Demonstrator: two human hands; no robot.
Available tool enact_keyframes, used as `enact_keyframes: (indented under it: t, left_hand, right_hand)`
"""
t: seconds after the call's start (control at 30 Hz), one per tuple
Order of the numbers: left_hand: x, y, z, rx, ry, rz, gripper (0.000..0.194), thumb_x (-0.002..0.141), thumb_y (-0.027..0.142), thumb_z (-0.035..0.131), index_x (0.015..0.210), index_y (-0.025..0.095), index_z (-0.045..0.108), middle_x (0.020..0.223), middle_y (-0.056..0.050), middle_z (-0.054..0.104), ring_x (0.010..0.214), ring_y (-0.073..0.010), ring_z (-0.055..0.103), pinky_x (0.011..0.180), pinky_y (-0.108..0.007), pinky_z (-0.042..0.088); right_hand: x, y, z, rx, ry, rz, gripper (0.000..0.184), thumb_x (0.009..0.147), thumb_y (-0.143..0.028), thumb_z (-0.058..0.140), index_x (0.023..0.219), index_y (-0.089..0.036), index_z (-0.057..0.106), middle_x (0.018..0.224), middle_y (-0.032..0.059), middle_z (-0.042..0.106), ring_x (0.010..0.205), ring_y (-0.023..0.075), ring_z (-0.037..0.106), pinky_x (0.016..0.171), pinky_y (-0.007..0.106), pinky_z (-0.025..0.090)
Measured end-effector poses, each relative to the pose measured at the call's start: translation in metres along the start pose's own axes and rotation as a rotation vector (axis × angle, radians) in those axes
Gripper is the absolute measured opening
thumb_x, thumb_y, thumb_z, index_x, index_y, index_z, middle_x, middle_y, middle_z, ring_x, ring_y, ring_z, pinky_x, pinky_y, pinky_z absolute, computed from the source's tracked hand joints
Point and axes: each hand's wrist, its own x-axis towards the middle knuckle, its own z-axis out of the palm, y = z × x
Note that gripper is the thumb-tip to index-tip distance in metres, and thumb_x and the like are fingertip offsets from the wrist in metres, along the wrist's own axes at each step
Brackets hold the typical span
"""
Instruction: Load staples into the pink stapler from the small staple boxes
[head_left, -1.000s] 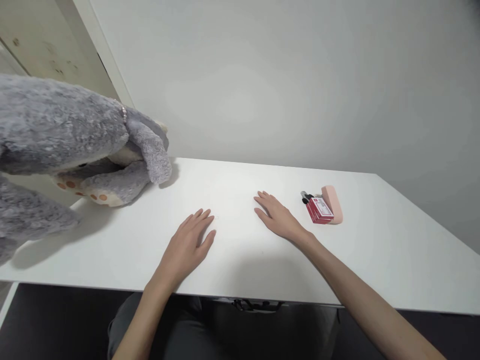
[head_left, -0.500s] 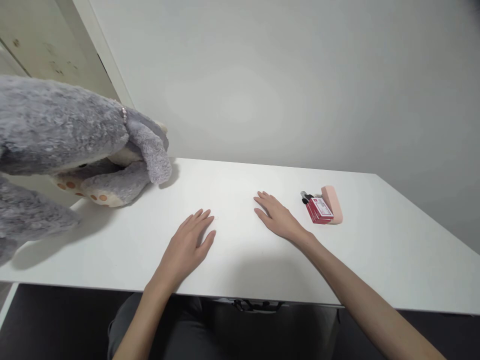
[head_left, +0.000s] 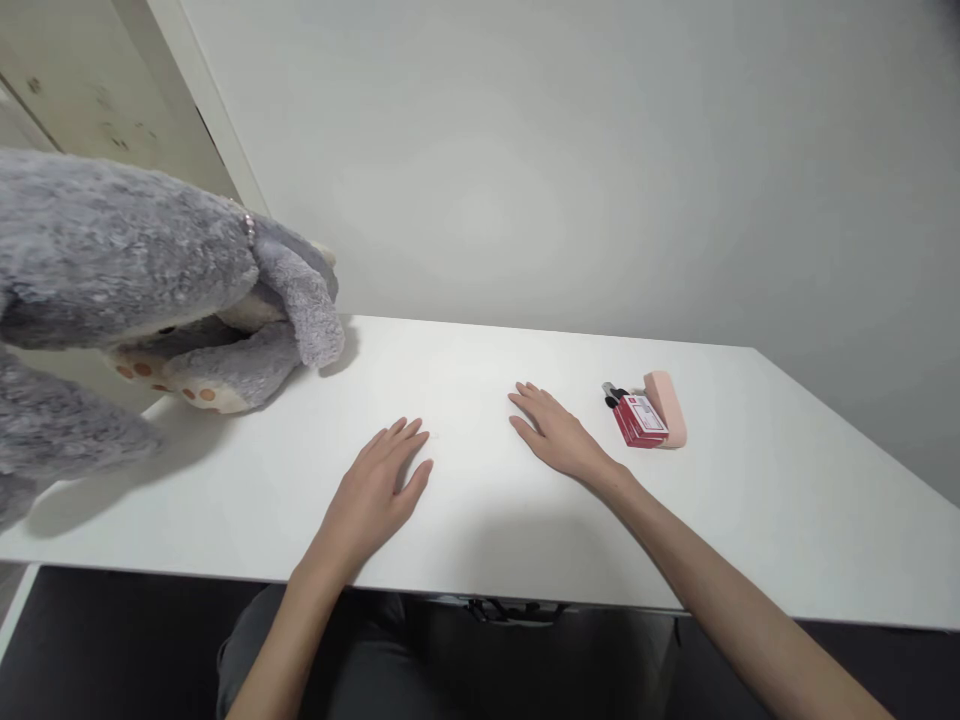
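My left hand (head_left: 380, 487) lies palm down on the white table (head_left: 465, 540), its fingers stretched out and its thumb apart. Farther right, my right hand (head_left: 553, 430) rests flat on the same surface with nothing in it. Nearest to the right hand, a short way beyond it, are red-and-white boxes (head_left: 640, 420). Against their far left corner lies a small black item with a clear or metallic end (head_left: 614, 395), whose kind I cannot make out. Touching or close beside the boxes on the right is a pink rounded case (head_left: 665, 408).
A large grey plush toy (head_left: 127, 240) with a beaded band fills the left side, partly over the table. Below it, plush feet with orange pads (head_left: 210, 395) rest on the tabletop. A plain wall (head_left: 525, 180) stands behind the table's back edge.
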Motion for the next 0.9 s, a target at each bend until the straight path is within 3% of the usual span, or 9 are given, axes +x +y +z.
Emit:
enact_keyframes:
  t: [0.9]
  left_hand:
    - [0.0000, -0.0023, 0.0016, 0.004, 0.001, 0.006, 0.047, 0.108, 0.049, 0.043, 0.145, 0.027, 0.062, 0.162, -0.004, 0.055, 0.155, -0.0269, 0.045, 0.130, -0.052, 0.037]
  right_hand:
    - [-0.0002, -0.0002, -0.0003, 0.005, 0.004, 0.011, 0.057, 0.111, -0.053, 0.039, 0.156, -0.023, 0.055, 0.173, 0.0094, 0.038, 0.164, 0.0274, 0.028, 0.135, 0.052, 0.023]
